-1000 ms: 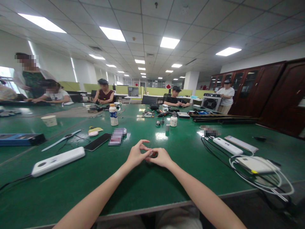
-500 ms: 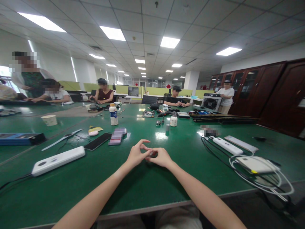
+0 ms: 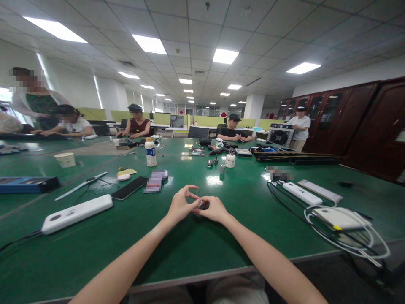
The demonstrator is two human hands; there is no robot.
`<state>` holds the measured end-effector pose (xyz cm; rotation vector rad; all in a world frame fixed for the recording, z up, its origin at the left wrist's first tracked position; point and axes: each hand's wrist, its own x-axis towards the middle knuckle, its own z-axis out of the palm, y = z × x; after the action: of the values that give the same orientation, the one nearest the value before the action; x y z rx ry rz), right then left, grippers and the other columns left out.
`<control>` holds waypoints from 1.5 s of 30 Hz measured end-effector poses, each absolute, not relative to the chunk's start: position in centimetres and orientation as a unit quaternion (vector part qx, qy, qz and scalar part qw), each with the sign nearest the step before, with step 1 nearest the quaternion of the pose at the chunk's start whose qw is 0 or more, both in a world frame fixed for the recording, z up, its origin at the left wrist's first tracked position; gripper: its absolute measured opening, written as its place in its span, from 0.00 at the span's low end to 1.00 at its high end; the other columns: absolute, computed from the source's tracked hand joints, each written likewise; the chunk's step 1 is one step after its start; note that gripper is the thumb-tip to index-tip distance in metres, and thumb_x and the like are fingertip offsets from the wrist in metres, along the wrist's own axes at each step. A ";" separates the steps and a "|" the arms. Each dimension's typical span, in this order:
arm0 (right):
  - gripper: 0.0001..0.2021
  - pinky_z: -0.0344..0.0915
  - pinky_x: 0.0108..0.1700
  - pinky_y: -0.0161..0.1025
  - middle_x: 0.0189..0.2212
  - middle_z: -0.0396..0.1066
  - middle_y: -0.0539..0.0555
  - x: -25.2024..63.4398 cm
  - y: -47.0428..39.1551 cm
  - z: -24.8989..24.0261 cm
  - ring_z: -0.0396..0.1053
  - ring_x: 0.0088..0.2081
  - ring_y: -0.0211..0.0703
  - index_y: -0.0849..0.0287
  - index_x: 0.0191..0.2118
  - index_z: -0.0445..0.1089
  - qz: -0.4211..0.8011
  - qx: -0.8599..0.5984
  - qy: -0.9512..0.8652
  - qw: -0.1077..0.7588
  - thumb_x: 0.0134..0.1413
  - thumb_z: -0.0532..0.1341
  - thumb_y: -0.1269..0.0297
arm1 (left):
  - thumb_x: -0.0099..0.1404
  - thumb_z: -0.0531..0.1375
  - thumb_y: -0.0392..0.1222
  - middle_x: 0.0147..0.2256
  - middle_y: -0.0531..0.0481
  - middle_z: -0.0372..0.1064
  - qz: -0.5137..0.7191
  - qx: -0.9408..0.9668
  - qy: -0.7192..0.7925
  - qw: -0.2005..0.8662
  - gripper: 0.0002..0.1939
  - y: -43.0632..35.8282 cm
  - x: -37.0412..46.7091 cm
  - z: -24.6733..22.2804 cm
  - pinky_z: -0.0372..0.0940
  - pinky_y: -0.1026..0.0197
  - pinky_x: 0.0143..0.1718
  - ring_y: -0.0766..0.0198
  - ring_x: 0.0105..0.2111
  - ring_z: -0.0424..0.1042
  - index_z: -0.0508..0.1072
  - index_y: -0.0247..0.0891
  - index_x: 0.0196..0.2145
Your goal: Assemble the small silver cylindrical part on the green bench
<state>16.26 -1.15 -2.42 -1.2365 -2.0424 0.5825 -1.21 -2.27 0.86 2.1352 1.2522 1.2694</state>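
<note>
Above the green table (image 3: 190, 257), my two hands meet at the fingertips. Thumb and fingers of my left hand (image 3: 181, 205) are curved in a pinch on a small silvery part (image 3: 200, 203), with one finger raised off it. My right hand (image 3: 215, 208) pinches the same part from the other side. Most of it is hidden by the fingers, so its kind cannot be made out. Beyond the hands stand a small grey metal cylinder (image 3: 222, 169), a white round bottle (image 3: 230, 159) and a small dark metal piece (image 3: 210, 163).
Left of my hands lie a black phone (image 3: 129, 188) and a white power strip (image 3: 77, 214); a drink bottle (image 3: 151, 153) stands farther back. On the right are another white strip (image 3: 302, 194), a pale box (image 3: 338, 218) and looped cables. Several people work around the room.
My hands stay joined at the same spot, with hardly any shift of the fingers. At the far left, a standing person has moved slightly.
</note>
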 end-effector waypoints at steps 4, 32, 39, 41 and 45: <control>0.15 0.63 0.33 0.35 0.30 0.77 0.51 16.2 -1.2 -2.5 0.73 0.31 0.43 0.57 0.36 0.76 0.236 -0.470 -0.780 0.340 0.45 0.70 0.53 | 0.55 0.65 0.42 0.31 0.52 0.80 0.456 0.756 0.427 0.196 0.20 -2.3 -1.2 0.9 0.66 0.54 0.47 0.54 0.38 0.79 0.69 0.41 0.46; 0.15 0.63 0.34 0.34 0.31 0.76 0.52 16.1 -1.5 -2.3 0.72 0.32 0.41 0.58 0.37 0.74 0.237 -0.475 -0.776 0.340 0.45 0.71 0.55 | 0.56 0.66 0.46 0.32 0.52 0.80 0.448 0.756 0.438 0.188 0.20 -2.0 -1.2 0.6 0.66 0.52 0.48 0.53 0.38 0.79 0.70 0.42 0.46; 0.15 0.64 0.35 0.35 0.31 0.76 0.52 16.1 -1.5 -2.3 0.72 0.33 0.42 0.59 0.37 0.74 0.251 -0.471 -0.774 0.341 0.46 0.70 0.55 | 0.56 0.66 0.46 0.32 0.52 0.80 0.447 0.754 0.435 0.205 0.20 -1.9 -1.3 0.6 0.67 0.53 0.46 0.54 0.37 0.79 0.70 0.42 0.46; 0.14 0.64 0.34 0.35 0.31 0.76 0.52 16.1 -1.5 -2.3 0.72 0.33 0.42 0.59 0.36 0.73 0.253 -0.468 -0.775 0.342 0.46 0.70 0.56 | 0.56 0.66 0.47 0.32 0.52 0.80 0.444 0.753 0.439 0.208 0.20 -1.9 -1.3 0.5 0.67 0.52 0.47 0.54 0.37 0.79 0.70 0.42 0.46; 0.15 0.63 0.34 0.35 0.30 0.75 0.51 16.1 -1.3 -2.5 0.71 0.32 0.41 0.59 0.36 0.73 0.251 -0.465 -0.776 0.343 0.45 0.70 0.55 | 0.57 0.66 0.47 0.33 0.51 0.80 0.445 0.754 0.443 0.193 0.20 -1.8 -1.2 0.4 0.66 0.52 0.48 0.54 0.40 0.78 0.70 0.42 0.46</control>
<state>16.08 -1.30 -2.48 -1.2094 -2.0180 0.6516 -1.24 -1.80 0.40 2.1155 1.2440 1.2495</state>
